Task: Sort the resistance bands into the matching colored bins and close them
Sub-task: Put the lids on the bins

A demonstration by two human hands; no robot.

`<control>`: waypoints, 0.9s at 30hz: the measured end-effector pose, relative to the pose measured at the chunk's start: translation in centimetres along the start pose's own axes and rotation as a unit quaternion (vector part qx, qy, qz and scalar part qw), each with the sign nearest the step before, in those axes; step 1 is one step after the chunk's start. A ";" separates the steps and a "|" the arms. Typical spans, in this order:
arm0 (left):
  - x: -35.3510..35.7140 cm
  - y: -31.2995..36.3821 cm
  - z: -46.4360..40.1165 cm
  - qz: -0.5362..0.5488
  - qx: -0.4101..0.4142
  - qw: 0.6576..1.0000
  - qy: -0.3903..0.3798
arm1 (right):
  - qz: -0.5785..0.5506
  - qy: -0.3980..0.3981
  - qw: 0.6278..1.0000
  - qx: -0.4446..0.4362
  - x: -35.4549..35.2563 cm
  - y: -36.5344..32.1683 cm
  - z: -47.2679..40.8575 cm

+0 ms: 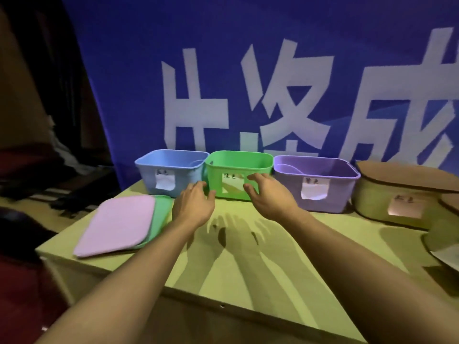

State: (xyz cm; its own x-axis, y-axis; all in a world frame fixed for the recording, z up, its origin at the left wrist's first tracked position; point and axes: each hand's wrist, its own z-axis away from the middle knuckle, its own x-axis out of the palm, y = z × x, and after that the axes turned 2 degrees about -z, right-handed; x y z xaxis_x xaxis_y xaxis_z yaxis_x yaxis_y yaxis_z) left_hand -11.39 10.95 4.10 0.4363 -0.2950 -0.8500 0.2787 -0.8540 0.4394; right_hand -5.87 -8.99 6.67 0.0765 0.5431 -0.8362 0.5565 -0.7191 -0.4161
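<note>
Bins sit in a row at table's (248, 256) far edge: blue bin (171, 171), green bin (237, 173), purple bin (320, 184), all lidless. Pink lid (116, 224) over green lid (162, 214), stacked left. Blue banner (248, 70) behind. Left hand (195, 207) and right hand (269, 194) hover before green bin, fingers loose, holding nothing.
</note>
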 end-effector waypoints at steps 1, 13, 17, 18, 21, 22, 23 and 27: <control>-0.5 -1.8 0.2 -0.016 -0.019 1.000 0.004 | 0.000 -0.008 1.000 -0.006 0.9 -1.3 0.0; -0.9 -16.0 2.6 -0.163 -0.160 0.974 0.004 | 0.018 -0.058 0.996 -0.063 6.7 -8.7 0.6; -0.4 -16.1 3.0 -0.216 -0.130 0.968 0.005 | 0.021 -0.070 0.995 -0.072 7.3 -9.4 1.1; -0.5 -16.0 3.0 -0.225 -0.124 0.966 0.003 | 0.021 -0.073 0.994 -0.073 7.4 -9.5 1.2; -0.8 -15.3 3.0 -0.240 -0.108 0.965 -0.004 | 0.018 -0.080 0.994 -0.076 7.5 -9.5 1.6; -1.0 -14.9 3.1 -0.258 -0.098 0.961 -0.003 | 0.018 -0.081 0.994 -0.078 7.5 -9.5 1.7; -1.2 -14.7 3.2 -0.283 -0.082 0.956 -0.003 | 0.019 -0.082 0.993 -0.079 7.4 -9.4 1.8; -3.1 -14.6 4.2 -0.383 -0.012 0.923 0.038 | 0.024 -0.075 0.993 -0.084 6.6 -9.0 2.0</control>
State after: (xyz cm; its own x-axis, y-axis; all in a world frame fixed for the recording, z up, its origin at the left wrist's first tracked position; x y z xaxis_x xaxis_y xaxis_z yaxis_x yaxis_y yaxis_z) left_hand -20.36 22.54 -0.92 0.1619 0.4234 -0.8913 0.5489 -0.7893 -0.2752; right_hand -11.98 0.16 4.21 -0.0112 0.4308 -0.9024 0.6860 -0.6533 -0.3204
